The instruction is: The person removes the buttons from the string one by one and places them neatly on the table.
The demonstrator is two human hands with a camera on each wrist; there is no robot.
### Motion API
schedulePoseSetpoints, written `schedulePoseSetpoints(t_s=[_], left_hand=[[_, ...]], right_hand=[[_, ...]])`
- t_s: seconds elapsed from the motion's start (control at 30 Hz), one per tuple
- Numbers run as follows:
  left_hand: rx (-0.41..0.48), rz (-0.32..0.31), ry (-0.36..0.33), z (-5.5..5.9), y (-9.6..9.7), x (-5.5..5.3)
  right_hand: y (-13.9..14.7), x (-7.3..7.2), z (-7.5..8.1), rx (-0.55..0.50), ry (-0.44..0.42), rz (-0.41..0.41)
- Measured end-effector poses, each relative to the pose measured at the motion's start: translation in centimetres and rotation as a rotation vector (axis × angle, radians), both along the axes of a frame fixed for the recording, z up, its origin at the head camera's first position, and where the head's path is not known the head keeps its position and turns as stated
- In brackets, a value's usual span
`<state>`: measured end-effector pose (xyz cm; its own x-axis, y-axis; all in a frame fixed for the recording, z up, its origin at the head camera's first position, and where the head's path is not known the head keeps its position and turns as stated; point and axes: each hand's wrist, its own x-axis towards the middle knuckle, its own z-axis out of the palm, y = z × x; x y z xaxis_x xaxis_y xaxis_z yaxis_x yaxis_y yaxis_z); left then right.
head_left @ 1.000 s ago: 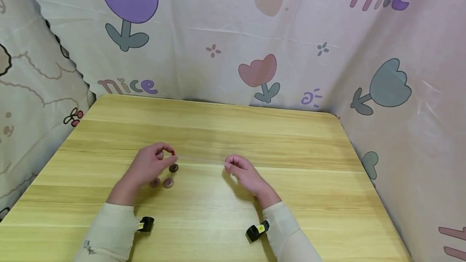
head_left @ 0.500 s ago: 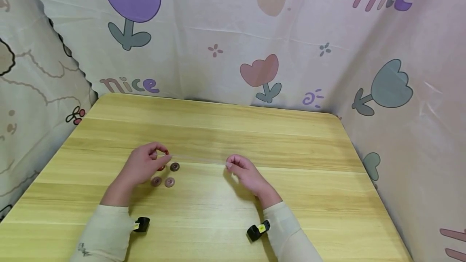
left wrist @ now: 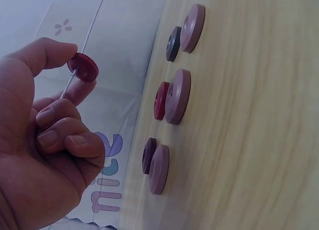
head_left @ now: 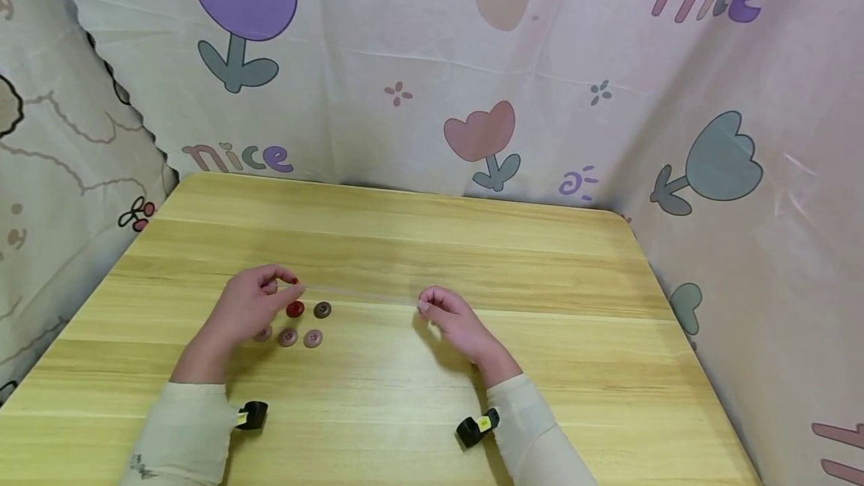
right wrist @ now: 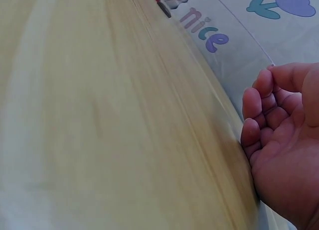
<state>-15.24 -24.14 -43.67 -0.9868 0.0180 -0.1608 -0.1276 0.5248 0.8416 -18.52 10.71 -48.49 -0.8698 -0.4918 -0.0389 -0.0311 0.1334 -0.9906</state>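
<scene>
Pinching a dark red button point(left wrist: 83, 67) between thumb and forefinger, left hand point(head_left: 248, 307) hovers left of centre frame; clear thread point(head_left: 358, 294) runs to right hand point(head_left: 451, 321), fingers curled on it. Button likely light, stiff, slick: hold by rim. Wrist view shows the held button; head view shows four loose buttons point(head_left: 295, 310) on table point(head_left: 472, 246).
</scene>
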Motion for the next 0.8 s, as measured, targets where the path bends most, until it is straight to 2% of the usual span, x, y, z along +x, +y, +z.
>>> schedulePoseSetpoints(t_s=[0.13,0.4,0.8], left_hand=[[-0.033,0.002,0.029,0.1,-0.2,0.1],[-0.154,0.015,0.105,0.0,-0.9,0.3],[-0.184,0.047,0.165,-0.4,-2.0,0.6]], right_hand=[[0.0,0.0,-0.1,-0.009,-0.003,0.001],[0.0,0.0,-0.1,-0.013,0.000,0.008],[0.0,-0.1,-0.1,-0.012,0.001,0.016]])
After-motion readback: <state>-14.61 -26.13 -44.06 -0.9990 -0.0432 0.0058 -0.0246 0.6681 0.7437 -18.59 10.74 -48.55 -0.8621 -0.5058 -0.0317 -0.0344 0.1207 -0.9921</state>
